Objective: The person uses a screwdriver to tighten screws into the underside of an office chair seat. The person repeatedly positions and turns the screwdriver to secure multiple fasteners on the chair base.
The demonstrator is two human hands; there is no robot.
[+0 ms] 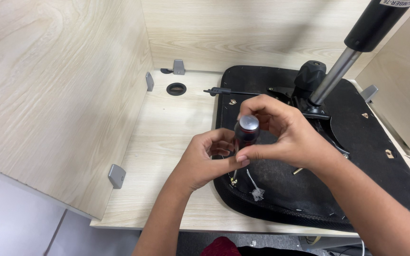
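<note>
— both hands close on a screwdriver handle (246, 130): right hand (285, 137) wrapped round it, left hand (205, 159) steadying below, over the upturned chair seat (319, 189).
— tip's hidden; if it's tilted it could slip off and gouge the fabric.

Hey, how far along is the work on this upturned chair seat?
Looks done: the mechanism plate with gas cylinder sits on the seat underside. In hand: both hands, left hand and right hand, hold a screwdriver upright near the front edge. Left: a loose screw lies on the fabric, so fastening seems unfinished.
</note>
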